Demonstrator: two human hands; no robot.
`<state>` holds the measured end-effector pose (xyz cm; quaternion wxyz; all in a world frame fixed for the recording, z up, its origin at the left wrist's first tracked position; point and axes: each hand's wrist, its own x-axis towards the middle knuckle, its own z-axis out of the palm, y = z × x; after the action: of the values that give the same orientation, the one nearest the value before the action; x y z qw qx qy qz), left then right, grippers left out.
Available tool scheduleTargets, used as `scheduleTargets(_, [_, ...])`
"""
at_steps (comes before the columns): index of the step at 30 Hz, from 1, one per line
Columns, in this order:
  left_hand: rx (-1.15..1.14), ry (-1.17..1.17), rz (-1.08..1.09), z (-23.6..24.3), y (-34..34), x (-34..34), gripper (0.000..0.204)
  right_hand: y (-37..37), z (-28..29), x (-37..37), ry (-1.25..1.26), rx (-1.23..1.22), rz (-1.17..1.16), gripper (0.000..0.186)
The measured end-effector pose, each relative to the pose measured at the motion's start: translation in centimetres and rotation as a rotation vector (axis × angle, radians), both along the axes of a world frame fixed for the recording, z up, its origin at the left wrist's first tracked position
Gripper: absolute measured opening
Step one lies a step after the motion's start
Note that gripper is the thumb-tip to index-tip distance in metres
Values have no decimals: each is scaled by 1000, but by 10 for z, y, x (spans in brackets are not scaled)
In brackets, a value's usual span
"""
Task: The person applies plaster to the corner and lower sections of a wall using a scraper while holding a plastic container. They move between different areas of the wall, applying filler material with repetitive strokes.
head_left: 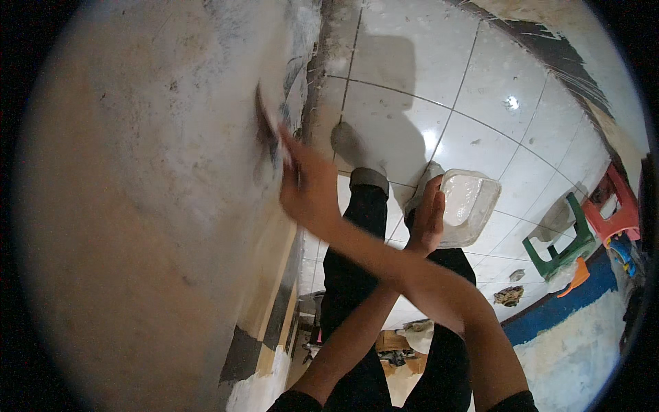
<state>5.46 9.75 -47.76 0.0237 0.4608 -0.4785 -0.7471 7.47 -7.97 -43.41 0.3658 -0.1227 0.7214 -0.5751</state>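
Observation:
My left hand (429, 218) grips the side of a clear plastic tub (486, 218), with white paste (461, 198) inside it. Over my left forearm crosses my right one, reaching to the wall (165, 185) on the left. Closed around a thin, flat tool that looks like a putty knife (266, 110), my right hand (309, 180) is slightly blurred. The tool's blade is seen nearly edge-on against the wall, low down near the floor corner. Fingers hide most of its handle. Grey-white smears and dark specks mark the wall.
White floor tiles (405, 65) run ahead of my legs. To the right are a green plastic stool (566, 237), a red stool (613, 206) and an orange object (575, 277). A crumpled brown scrap (509, 296) lies near them. A cardboard box (392, 341) shows behind my legs.

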Motion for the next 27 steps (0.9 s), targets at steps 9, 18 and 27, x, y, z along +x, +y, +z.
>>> scheduleTargets(9, [58, 71, 68, -7, 4, 6, 60, 13, -70, -32, 75, 218, -120, 14])
scheduleTargets(18, [185, -17, 2, 5, 11, 3, 58, 1, -95, 4, -20, 310, 66, 29])
scheduleTargets(27, [-28, 13, 10, 1, 5, 7, 61, 75, -13, 42, -288, 238, 104, 37])
